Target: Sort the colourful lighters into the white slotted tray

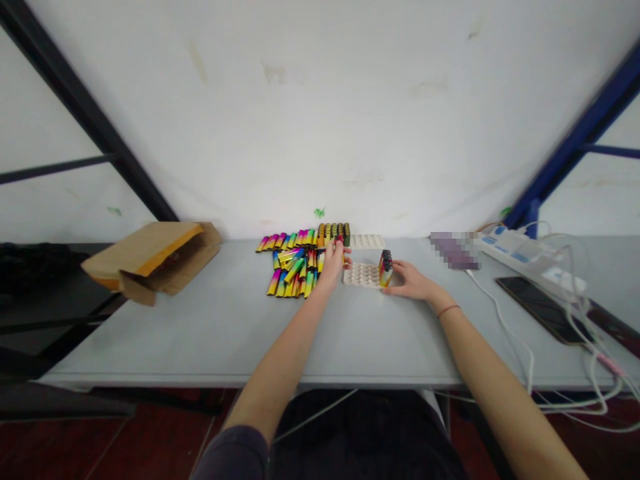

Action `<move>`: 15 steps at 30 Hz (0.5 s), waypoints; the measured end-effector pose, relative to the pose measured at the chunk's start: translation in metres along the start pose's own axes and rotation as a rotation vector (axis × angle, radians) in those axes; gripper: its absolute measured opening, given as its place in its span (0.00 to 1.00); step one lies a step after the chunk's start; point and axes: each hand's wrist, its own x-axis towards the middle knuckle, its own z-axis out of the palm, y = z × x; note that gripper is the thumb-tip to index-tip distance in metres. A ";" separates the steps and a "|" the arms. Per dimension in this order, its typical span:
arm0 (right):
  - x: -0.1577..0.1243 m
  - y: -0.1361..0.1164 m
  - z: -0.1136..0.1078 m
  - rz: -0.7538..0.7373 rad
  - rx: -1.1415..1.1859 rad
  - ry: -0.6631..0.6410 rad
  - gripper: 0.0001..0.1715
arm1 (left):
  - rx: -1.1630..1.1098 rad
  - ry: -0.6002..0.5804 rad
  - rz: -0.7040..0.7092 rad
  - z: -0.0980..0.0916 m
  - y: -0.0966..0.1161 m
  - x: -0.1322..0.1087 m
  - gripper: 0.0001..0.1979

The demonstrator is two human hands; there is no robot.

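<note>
Pinched in my left hand (334,265) is a shiny tube (340,238), its reddish end showing above my fingers and most of it covered by them. A white tray (363,275) with rows of round pockets lies just right of that hand. Several gradient-coloured tubes with dark tops (385,268) stand upright in a row at the tray's right end. My right hand (413,280) curves round that end, thumb at the front corner and fingers behind, beside the standing row. Left of my left hand lies a pile of loose metallic tubes (295,270) in pink, yellow, green and blue.
Behind my left hand, upright tubes (327,231) fill part of a second white tray (367,241) by the wall. An open brown paper bag (150,257) lies at left. At right are a blurred-out phone (454,250), a black phone (543,310), a power strip (530,257) and cables.
</note>
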 end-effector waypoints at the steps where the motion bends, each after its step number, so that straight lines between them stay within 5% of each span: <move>1: 0.001 0.000 0.000 0.008 0.006 -0.017 0.47 | -0.020 -0.027 -0.022 0.000 0.002 -0.001 0.11; 7: 0.000 0.001 0.000 0.006 -0.003 -0.020 0.46 | -0.117 -0.116 -0.127 0.000 0.006 -0.004 0.29; 15: 0.010 0.004 0.011 0.005 -0.149 0.067 0.41 | -0.070 -0.065 -0.117 -0.010 -0.004 0.002 0.27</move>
